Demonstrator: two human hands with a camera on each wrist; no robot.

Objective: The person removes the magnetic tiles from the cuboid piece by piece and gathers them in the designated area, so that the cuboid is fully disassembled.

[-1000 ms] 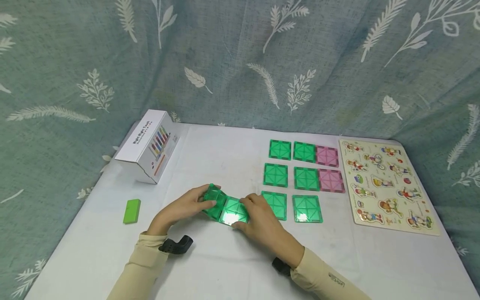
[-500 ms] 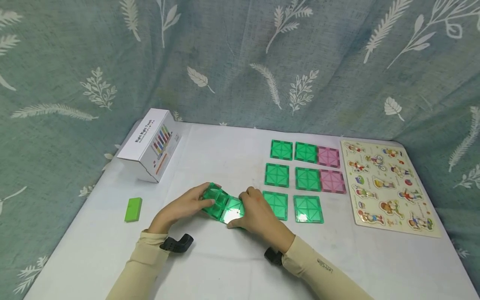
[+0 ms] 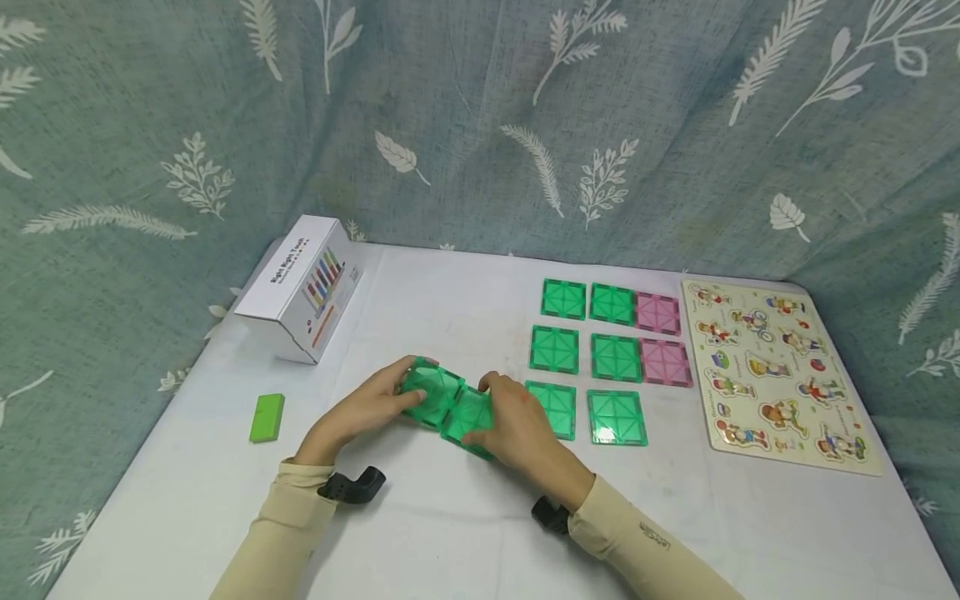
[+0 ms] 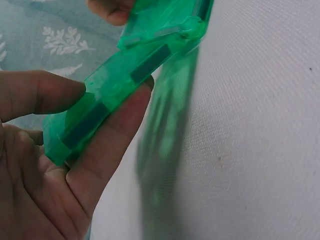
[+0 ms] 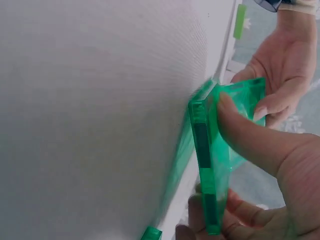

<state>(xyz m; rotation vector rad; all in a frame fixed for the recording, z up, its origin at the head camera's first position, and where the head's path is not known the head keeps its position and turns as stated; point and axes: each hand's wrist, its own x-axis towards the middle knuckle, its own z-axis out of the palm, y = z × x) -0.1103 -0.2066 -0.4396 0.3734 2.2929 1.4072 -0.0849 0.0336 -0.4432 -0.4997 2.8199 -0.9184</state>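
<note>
Between thumb and fingers my left hand (image 3: 363, 408) pinches a translucent green square magnetic tile (image 3: 441, 395). A second green magnetic tile (image 3: 462, 417) is gripped by my right hand (image 3: 523, 432), thumb on its face and fingers behind. In the head view the two tiles meet edge to edge. The left wrist view shows them at an angle to each other, the left-hand tile (image 4: 112, 85) raised off the white cloth with its shadow below. My right fingers hide part of the right-hand tile (image 5: 205, 150).
Right of my hands lie several green tiles (image 3: 617, 358) in rows, with two pink tiles (image 3: 665, 362) beside them. A picture puzzle board (image 3: 780, 375) is at the far right. A white box (image 3: 300, 287) stands back left, near a light-green block (image 3: 266, 418).
The right hand has shifted slightly left with its tile. Both held tiles have tilted; the glare on the right one is gone, and the left one now shows more of its face.
</note>
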